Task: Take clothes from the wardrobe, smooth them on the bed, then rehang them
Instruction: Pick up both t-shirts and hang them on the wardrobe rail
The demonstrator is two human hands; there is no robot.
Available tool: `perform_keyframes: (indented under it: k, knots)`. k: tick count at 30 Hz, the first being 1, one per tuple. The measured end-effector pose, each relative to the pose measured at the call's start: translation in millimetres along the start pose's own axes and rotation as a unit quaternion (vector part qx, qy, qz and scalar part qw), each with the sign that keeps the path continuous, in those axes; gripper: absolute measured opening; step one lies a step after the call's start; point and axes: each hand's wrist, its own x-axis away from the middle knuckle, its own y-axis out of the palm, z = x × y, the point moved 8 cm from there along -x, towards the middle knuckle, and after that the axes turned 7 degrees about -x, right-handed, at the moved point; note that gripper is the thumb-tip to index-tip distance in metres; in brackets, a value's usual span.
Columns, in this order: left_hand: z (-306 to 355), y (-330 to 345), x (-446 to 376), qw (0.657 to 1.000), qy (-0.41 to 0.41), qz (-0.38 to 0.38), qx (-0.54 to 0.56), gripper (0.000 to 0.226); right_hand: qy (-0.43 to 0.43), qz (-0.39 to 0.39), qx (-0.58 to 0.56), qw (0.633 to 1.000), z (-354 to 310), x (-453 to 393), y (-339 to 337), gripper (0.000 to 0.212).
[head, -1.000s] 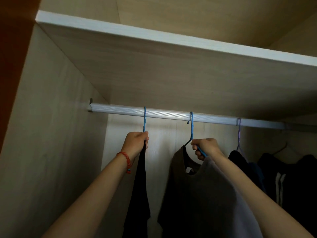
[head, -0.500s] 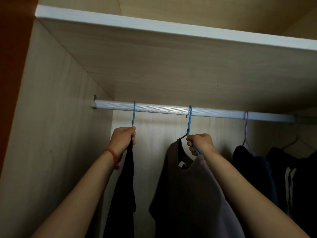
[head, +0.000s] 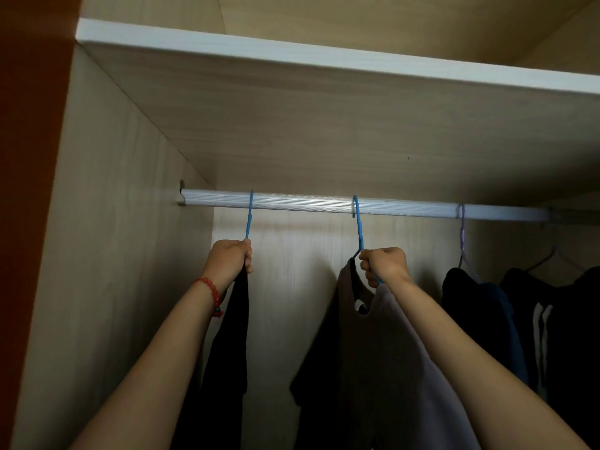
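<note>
Clothes: a black garment [head: 232, 345] and a grey-brown T-shirt [head: 383, 368] hang on blue hangers from the wardrobe rail [head: 324, 203].
Left hand [head: 229, 259]: fingers curled round the neck of the left blue hanger [head: 249, 216], at the top of the black garment; a red bead bracelet [head: 211, 292] circles the wrist.
Right hand [head: 384, 264]: fingers curled round the second blue hanger [head: 358, 222], just under its hook, at the T-shirt's collar.
Hooks: both are over the rail.
Right side: dark clothes [head: 535, 319] hang on a purple hanger [head: 462, 232] and others.
Above: a wooden shelf [head: 324, 108].
</note>
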Motion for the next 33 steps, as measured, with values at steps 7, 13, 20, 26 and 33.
perform_keyframes:
  k: [7,13,20,26,33]
  knots:
    - [-2.5,-1.1,-0.2,0.999,-0.014,0.006,-0.033,0.045,0.005,0.038,0.011,0.999,3.7,-6.7,-22.0,0.03]
    - [0.5,-3.9,6.4,0.991,0.016,0.042,-0.128,0.044,0.002,0.038,0.032,0.999,-1.3,-0.6,-26.6,0.028]
    - [54.3,13.8,46.1,0.904,0.189,0.125,-0.363,0.031,-0.075,0.025,0.163,0.983,-17.9,24.6,-37.9,0.025]
    - [90.2,85.5,81.4,0.896,0.255,-0.009,-0.363,0.029,-0.186,0.072,0.294,0.935,-55.7,52.3,-82.3,0.023]
    - [78.8,150.3,83.1,0.92,0.084,-0.135,-0.358,0.047,-0.156,0.081,0.531,0.829,-66.5,40.2,-141.1,0.03]
